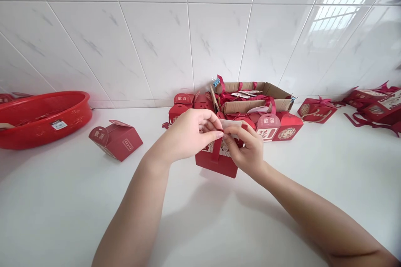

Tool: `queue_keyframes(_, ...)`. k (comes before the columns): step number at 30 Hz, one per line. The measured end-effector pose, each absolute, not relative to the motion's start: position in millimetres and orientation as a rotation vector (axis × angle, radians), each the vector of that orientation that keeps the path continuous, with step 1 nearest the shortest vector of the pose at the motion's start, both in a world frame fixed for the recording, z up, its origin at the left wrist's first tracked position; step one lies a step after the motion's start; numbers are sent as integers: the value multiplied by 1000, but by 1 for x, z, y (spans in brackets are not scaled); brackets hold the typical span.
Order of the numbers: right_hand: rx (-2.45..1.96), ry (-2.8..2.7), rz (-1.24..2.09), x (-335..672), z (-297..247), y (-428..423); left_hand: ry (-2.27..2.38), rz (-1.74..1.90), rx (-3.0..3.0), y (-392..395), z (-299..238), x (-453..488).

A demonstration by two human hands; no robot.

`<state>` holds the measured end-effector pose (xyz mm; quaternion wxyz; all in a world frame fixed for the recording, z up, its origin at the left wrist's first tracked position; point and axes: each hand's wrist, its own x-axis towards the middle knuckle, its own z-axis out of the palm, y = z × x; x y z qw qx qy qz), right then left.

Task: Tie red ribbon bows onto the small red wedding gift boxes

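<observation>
A small red gift box (216,162) stands on the white table in front of me. Both hands work at its top. My left hand (191,131) pinches the top flap and a red ribbon strip that hangs down the box's front. My right hand (247,148) pinches the same pale flap (230,124) from the other side. The fingers of both hands are closed on the box top.
A cardboard tray (260,100) of red ribbons and tags sits by the wall. Folded red boxes (278,127) stand in front of it, one lies at the left (115,139), more at the far right (376,106). A red plastic basin (40,119) is at the far left.
</observation>
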<state>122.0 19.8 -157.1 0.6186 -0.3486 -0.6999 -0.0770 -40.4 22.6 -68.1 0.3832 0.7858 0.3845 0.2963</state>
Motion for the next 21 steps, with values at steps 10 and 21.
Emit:
queue_keyframes(10, -812, -1536, 156, 114, -193, 35, 956, 875, 2035, 17, -53, -66)
queue_keyframes(21, -780, -1422, 346, 107, -209, 35, 1054, 867, 2075, 28, -58, -73)
